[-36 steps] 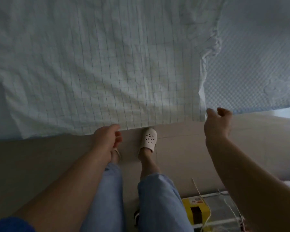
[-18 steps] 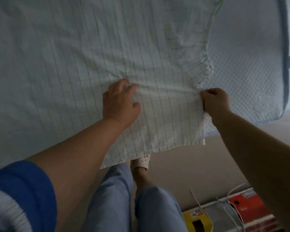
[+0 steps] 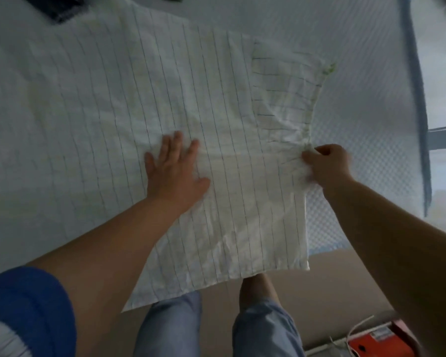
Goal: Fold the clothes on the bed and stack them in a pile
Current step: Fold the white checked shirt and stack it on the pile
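Bare quilted mattress (image 3: pixel 366 104) lies open right of the checked shirt (image 3: pixel 144 99); a dark garment (image 3: pixel 59 9) crowds the bed's far-left corner.

I am seeing the right hand (image 3: pixel 327 167) smeared by motion blur, so I cannot make out how many fingers are pinching the edge of the white checked garment (image 3: pixel 191 112), and the cloth there is blurring too. The left hand (image 3: pixel 174 171) is covering part of the fabric beneath its palm. A dark thing (image 3: pixel 59 9) is running off the top edge, too cut off for me to name. An orange box (image 3: pixel 376 342) is lying half out of the bottom edge, behind the right forearm. The garment's hem is hiding the feet.
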